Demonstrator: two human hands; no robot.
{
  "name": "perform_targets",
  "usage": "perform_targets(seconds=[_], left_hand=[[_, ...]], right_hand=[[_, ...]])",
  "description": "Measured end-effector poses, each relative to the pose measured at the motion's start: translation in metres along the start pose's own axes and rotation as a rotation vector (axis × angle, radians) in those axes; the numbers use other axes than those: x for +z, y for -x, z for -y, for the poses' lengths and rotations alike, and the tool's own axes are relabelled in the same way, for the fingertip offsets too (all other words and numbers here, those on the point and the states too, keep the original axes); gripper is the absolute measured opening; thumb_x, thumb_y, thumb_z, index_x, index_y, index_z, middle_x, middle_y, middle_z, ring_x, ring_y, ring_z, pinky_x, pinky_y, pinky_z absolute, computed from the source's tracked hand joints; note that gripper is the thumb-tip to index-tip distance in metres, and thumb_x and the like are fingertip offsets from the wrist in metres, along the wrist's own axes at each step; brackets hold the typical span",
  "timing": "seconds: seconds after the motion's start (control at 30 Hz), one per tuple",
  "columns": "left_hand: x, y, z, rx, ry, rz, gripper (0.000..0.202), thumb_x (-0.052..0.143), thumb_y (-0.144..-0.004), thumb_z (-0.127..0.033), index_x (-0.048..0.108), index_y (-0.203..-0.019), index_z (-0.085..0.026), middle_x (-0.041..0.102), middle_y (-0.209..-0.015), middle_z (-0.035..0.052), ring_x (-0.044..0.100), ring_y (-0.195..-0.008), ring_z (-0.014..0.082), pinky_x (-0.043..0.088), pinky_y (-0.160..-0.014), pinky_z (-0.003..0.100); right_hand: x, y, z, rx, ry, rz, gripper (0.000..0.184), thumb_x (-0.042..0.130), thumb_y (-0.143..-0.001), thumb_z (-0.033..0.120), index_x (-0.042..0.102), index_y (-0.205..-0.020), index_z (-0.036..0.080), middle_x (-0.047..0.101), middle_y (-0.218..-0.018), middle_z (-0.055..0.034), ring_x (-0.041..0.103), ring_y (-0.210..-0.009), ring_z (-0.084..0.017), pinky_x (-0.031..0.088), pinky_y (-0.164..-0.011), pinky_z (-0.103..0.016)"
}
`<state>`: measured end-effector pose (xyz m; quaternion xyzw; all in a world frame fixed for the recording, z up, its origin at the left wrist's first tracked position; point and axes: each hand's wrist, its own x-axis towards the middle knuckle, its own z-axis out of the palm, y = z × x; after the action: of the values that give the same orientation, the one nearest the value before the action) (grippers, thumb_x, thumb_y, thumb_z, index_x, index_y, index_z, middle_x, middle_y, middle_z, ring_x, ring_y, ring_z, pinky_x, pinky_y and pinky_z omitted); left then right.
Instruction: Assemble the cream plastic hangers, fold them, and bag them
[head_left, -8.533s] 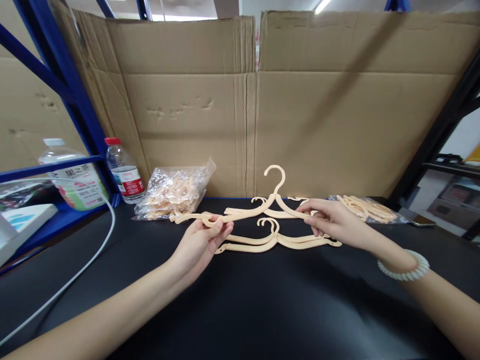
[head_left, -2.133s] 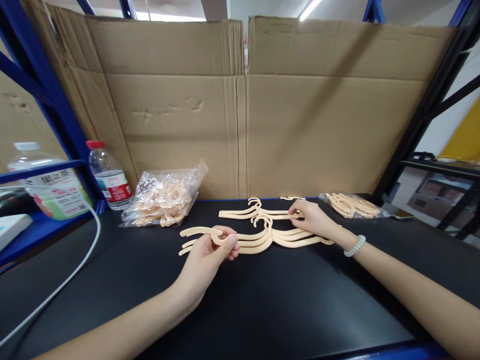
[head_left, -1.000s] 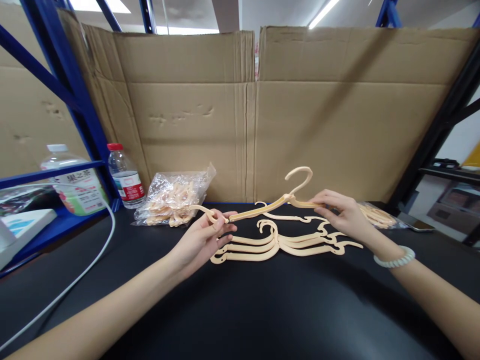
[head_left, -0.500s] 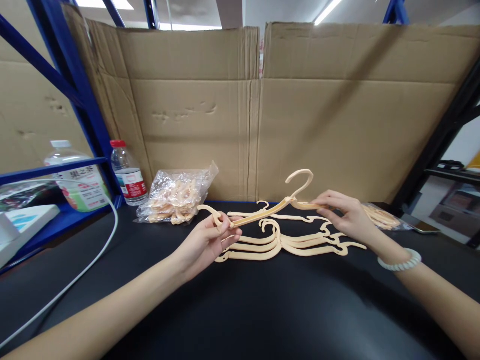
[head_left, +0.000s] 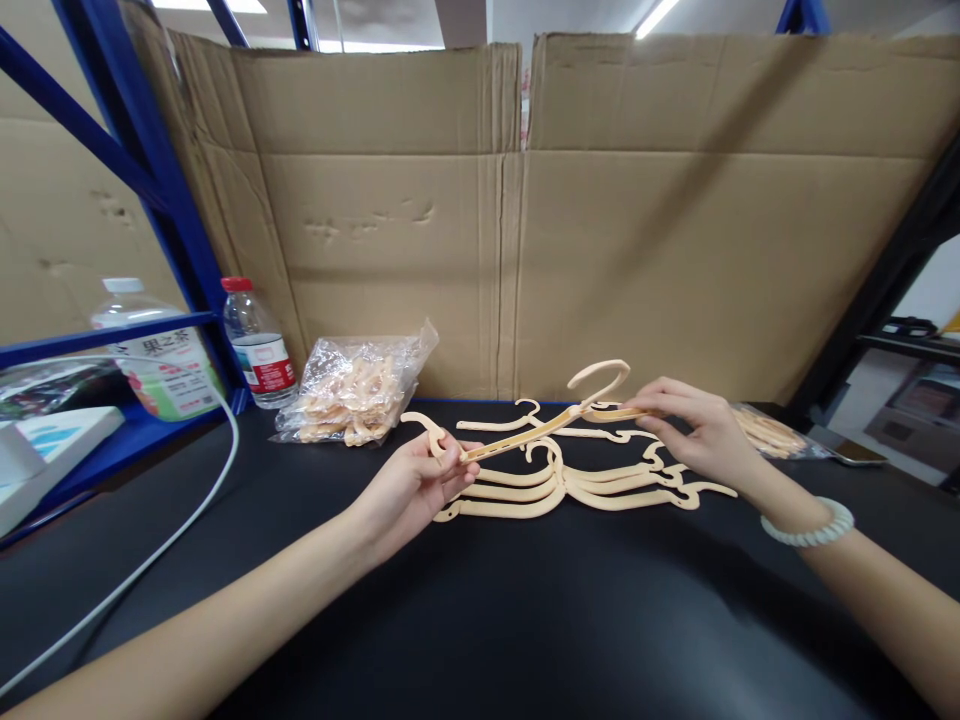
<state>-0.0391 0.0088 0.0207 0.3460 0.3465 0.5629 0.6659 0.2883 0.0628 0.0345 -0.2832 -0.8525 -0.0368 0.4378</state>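
A cream plastic clothes hanger (head_left: 523,437) is held up off the table between my two hands. My left hand (head_left: 420,490) pinches its left end, where a curved end piece sticks up past the fingers. My right hand (head_left: 694,430) is closed on the other end, and the fingers hide that tip. The hanger's hook tilts up to the right of its middle. Below it, several matching hangers (head_left: 517,508) lie nested on the black table, hooks pointing away from me. Another hanger (head_left: 585,433) lies behind them, partly covered by the held one.
A clear bag of cream plastic parts (head_left: 352,395) sits back left, beside a red-capped bottle (head_left: 259,350). A second bag (head_left: 772,433) and a phone-like dark object (head_left: 859,453) lie at right. A white cable (head_left: 217,490) crosses the left side. Cardboard (head_left: 390,230) walls the back.
The held hanger has rotated in my hands, its hook tipping lower and looking flatter. Both hands keep their hold in nearly the same place.
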Motion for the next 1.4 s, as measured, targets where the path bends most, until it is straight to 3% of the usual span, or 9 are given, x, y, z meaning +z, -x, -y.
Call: perform_targets(seconds=[0.2,0.57,0.8,1.0,1.13,1.3,1.4], left_hand=[[-0.002,-0.002,0.005,-0.016,-0.024,-0.115,0.029,0.048,-0.082,0.008,0.052,-0.06,-0.011,0.068,-0.077,0.0081,0.067,-0.058,0.0105,0.057,-0.06,0.017],[0.004,0.001,0.006,0.0,-0.063,-0.198,0.032,0.044,-0.074,0.016,0.05,-0.059,-0.011,0.07,-0.073,0.0088,0.067,-0.055,0.01,0.056,-0.057,0.016],[0.0,0.0,0.008,0.078,-0.061,-0.205,0.031,0.044,-0.074,0.015,0.05,-0.06,-0.012,0.061,-0.057,0.001,0.062,-0.05,0.0076,0.052,-0.051,0.012],[-0.001,-0.003,0.01,0.145,-0.064,-0.25,0.031,0.047,-0.083,0.01,0.052,-0.061,-0.012,0.062,-0.061,0.0013,0.067,-0.059,0.009,0.057,-0.062,0.015],[-0.001,-0.005,0.01,0.17,-0.017,-0.262,0.029,0.048,-0.084,0.009,0.054,-0.064,-0.012,0.065,-0.07,0.0025,0.072,-0.071,0.0122,0.058,-0.072,0.017],[0.002,-0.002,0.009,0.115,-0.069,-0.212,0.017,0.054,-0.086,-0.001,0.058,-0.075,-0.012,0.072,-0.088,0.0094,0.072,-0.076,0.0141,0.058,-0.073,0.021],[0.005,0.007,0.014,0.147,-0.318,-0.04,0.012,0.058,-0.088,-0.013,0.059,-0.076,-0.014,0.072,-0.092,0.0107,0.07,-0.079,0.0154,0.056,-0.077,0.025]], right_hand=[[0.002,0.0,0.002,-0.055,0.017,0.004,0.018,0.051,-0.093,0.018,0.067,-0.101,0.022,0.062,-0.089,-0.0064,0.06,-0.075,-0.019,0.048,-0.062,-0.031],[0.0,0.0,0.008,-0.076,0.055,0.02,0.02,0.05,-0.093,0.015,0.066,-0.101,0.021,0.062,-0.09,-0.0064,0.06,-0.076,-0.018,0.049,-0.063,-0.029],[0.002,-0.002,0.017,-0.073,0.078,0.031,0.019,0.048,-0.093,0.017,0.065,-0.1,0.021,0.064,-0.089,-0.0065,0.062,-0.075,-0.018,0.049,-0.064,-0.029],[0.002,-0.002,0.019,0.006,0.114,0.124,0.021,0.045,-0.093,0.019,0.065,-0.1,0.019,0.063,-0.083,-0.0055,0.058,-0.066,-0.016,0.046,-0.058,-0.027],[0.007,-0.001,0.015,0.1,0.156,0.189,0.021,0.045,-0.092,0.02,0.065,-0.095,0.018,0.061,-0.078,-0.0044,0.057,-0.067,-0.017,0.045,-0.063,-0.028],[0.005,-0.001,0.014,0.215,0.15,0.204,0.021,0.044,-0.091,0.026,0.063,-0.088,0.017,0.061,-0.074,-0.0039,0.057,-0.065,-0.018,0.044,-0.061,-0.029],[-0.001,-0.003,0.015,0.331,0.061,0.214,0.023,0.044,-0.089,0.032,0.061,-0.09,0.017,0.06,-0.071,-0.0033,0.057,-0.059,-0.017,0.044,-0.056,-0.029]])
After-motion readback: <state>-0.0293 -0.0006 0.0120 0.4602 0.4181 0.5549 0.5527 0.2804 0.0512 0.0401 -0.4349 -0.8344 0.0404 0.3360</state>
